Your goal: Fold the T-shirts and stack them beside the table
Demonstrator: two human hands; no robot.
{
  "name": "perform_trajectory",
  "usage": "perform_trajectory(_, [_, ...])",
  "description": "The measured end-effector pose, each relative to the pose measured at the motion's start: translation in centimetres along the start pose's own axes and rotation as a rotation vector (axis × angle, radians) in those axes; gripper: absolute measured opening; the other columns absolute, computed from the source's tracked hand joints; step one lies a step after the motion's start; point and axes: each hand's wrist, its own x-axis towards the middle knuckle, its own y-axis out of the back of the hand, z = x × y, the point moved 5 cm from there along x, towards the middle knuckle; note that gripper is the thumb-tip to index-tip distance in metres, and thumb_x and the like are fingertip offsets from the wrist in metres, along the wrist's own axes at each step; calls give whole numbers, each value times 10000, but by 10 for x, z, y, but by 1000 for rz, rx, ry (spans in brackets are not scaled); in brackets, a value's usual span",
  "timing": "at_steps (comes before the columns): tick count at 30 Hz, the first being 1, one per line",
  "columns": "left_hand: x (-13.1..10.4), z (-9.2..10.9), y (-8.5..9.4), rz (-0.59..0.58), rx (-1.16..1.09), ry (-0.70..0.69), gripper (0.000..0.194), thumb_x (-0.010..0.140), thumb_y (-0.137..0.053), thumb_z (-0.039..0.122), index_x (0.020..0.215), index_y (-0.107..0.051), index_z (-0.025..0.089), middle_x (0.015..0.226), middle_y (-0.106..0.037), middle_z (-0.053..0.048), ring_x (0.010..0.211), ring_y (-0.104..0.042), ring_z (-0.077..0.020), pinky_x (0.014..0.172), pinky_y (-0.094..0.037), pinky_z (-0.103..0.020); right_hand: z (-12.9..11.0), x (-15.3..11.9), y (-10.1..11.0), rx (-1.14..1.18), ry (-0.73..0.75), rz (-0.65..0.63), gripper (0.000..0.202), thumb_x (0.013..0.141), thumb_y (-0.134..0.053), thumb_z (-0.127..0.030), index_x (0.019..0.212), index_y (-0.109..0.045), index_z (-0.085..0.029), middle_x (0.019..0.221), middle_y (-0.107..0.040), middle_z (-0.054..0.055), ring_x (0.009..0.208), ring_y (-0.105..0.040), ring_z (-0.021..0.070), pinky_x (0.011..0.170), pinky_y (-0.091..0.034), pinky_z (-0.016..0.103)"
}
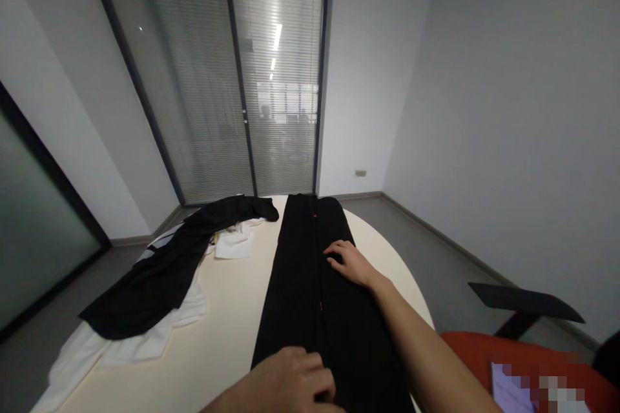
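A long black garment [295, 271] lies flat on the table, running away from me. Its two dark halves meet along a line down the middle, with small pink marks on it; I cannot tell exactly what kind of garment it is. My left hand [293, 377] is at the near end, its fingers curled closed against the black cloth, and the fingertips are partly hidden. Farther up, my right hand [353, 262] rests on the garment's right half. Its fingers are stretched out over the cloth, with the thumb apart.
On the left of the round cream table [227, 310] lie another black garment [159, 277] and white clothes [140, 348]. A red chair [489, 352] with a black armrest [526, 302] stands at the right, with a purple item [508, 387] on it. Glass panels [281, 90] with blinds stand behind.
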Motion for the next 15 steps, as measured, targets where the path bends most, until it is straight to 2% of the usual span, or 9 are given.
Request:
perform_trajectory(4, [-3,-5,-25,-80,-64,55,259,979,-556,479,993,-616,227,808,-658,22,607,-575,-108,467,-327,-244,1,-1,0,11,-2,-20,274,916,-589,-303,1153,-702,-223,1210,-639,94,1134,-557,241,1008,-420,385])
perform_trajectory(7, [-4,-8,-30,-88,-69,77,222,996,-535,441,1008,-633,242,802,-653,20,595,-568,-105,450,-325,-222,0,-2,2,18,1,-15,272,917,-587,-304,1150,-701,-222,1211,-641,96,1133,-559,241,1008,-420,386])
perform_trajectory(9, [-3,-8,-22,-54,-116,81,180,986,-562,406,1000,-668,261,824,-669,16,621,-583,-107,497,-376,-201,-4,-2,5,22,5,-7,270,909,-599,-302,1146,-705,-226,1198,-647,95,1123,-562,242,1001,-423,388])
perform_trajectory(12, [-1,-9,0,28,-329,109,150,925,-638,339,1040,-715,283,923,-702,3,722,-631,-118,634,-454,-190,-15,-3,9,74,16,-15,240,893,-629,-326,1083,-732,-222,1097,-679,82,1025,-595,229,933,-448,363])
perform_trajectory(13, [0,-12,7,56,-420,169,172,888,-660,304,1044,-726,274,927,-703,-3,741,-635,-123,665,-463,-191,-20,-3,9,125,21,-38,237,897,-628,-357,1047,-742,-214,1042,-692,73,965,-610,216,885,-461,342])
perform_trajectory(15, [-2,-22,16,115,-587,374,211,815,-666,251,1011,-745,242,893,-694,-11,743,-618,-130,676,-462,-199,-32,-6,9,281,22,-129,310,913,-606,-454,960,-756,-187,917,-707,54,836,-622,185,782,-469,299])
